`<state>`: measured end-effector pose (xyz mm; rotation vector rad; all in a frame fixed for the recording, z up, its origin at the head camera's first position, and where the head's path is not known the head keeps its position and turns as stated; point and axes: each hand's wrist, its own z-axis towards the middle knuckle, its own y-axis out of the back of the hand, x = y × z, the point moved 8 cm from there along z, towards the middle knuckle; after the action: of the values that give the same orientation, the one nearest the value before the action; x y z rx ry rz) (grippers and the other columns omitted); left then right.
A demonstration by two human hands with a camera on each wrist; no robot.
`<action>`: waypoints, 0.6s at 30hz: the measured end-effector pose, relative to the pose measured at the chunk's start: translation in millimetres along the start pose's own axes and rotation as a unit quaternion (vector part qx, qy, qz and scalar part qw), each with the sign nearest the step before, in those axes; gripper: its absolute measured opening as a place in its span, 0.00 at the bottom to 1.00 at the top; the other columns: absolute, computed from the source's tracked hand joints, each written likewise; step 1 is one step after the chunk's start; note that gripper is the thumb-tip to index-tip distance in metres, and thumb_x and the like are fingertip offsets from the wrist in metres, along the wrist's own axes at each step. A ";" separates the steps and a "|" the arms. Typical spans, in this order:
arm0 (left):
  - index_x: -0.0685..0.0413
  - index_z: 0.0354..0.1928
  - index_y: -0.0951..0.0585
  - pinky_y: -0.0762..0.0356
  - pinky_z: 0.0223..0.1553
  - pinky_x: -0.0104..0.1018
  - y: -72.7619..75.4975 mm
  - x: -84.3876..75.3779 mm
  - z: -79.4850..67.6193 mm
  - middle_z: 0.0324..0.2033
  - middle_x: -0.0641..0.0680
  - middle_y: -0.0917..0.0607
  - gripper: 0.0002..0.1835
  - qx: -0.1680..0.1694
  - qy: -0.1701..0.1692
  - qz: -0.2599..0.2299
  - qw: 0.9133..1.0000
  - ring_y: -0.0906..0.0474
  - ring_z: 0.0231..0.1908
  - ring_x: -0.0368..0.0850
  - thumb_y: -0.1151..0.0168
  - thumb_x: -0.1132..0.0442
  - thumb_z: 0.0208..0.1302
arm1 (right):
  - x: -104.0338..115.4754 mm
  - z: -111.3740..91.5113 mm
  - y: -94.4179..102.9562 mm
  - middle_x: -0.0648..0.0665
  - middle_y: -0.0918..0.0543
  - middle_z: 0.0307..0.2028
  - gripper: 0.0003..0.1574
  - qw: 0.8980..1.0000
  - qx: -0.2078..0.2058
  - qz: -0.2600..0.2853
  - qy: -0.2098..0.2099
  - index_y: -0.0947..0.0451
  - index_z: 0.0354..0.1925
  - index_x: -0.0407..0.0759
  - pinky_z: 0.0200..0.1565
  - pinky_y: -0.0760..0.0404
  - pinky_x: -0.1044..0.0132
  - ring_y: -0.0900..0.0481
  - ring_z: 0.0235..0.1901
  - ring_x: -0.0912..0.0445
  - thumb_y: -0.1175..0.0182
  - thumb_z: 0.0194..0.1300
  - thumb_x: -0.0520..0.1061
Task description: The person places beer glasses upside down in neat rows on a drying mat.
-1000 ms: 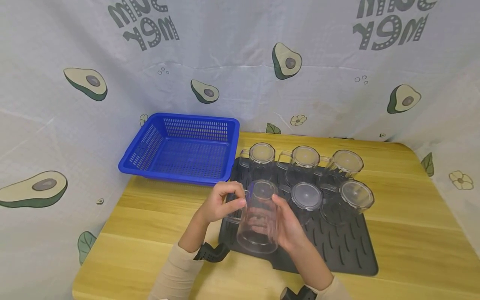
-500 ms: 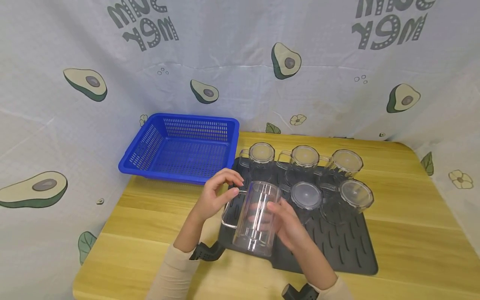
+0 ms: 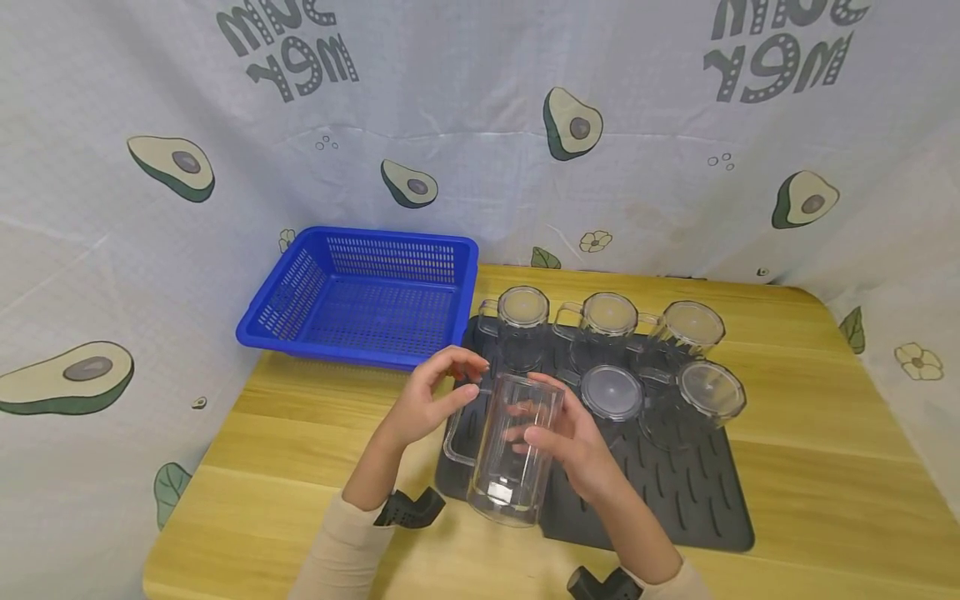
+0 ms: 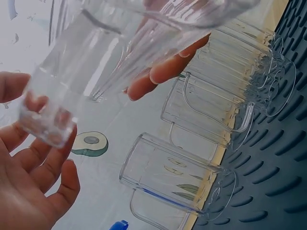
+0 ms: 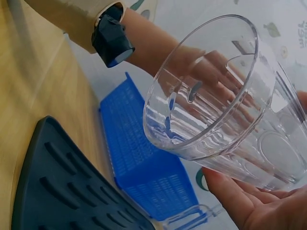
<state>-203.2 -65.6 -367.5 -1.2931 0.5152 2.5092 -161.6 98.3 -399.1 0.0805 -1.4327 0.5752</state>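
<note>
A clear mug (image 3: 504,487) is held tilted above the front of the dark mat (image 3: 675,500), its open rim toward the person. My right hand (image 3: 581,454) grips its body from the right, thumb on the near side and fingers behind the clear wall. My left hand (image 3: 426,404) is beside the handle, thumb and fingers spread apart and bent; any light touch on the handle cannot be told. In the left wrist view the handle (image 4: 50,112) passes in front of the left fingers. The right wrist view looks into the mug's mouth (image 5: 201,86).
Several clear mugs (image 3: 612,392) stand upside down in two rows on the mat, handles to the left. A blue perforated basket (image 3: 345,356) sits at the back left of the wooden table (image 3: 300,450). An avocado-print cloth (image 3: 480,108) hangs behind.
My left hand has drawn back from the mug's handle to the left. My right hand's grip has shifted on the body, and the mug has turned so its handle shows on the left.
</note>
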 end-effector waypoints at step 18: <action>0.69 0.53 0.23 0.22 0.42 0.39 -7.4 13.0 -11.2 0.44 0.63 0.17 0.19 0.042 0.065 -0.007 0.997 0.20 0.43 0.58 0.42 0.58 0.71 | 14.5 -5.9 -0.7 0.45 0.20 0.50 0.49 0.988 0.020 -0.105 0.109 0.49 0.70 0.31 0.41 0.16 0.60 0.16 0.45 0.53 0.34 0.58 0.33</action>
<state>-199.5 -62.7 -385.6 -1.4295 0.6315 2.3755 -155.6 104.7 -386.1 0.1923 -1.1829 0.4250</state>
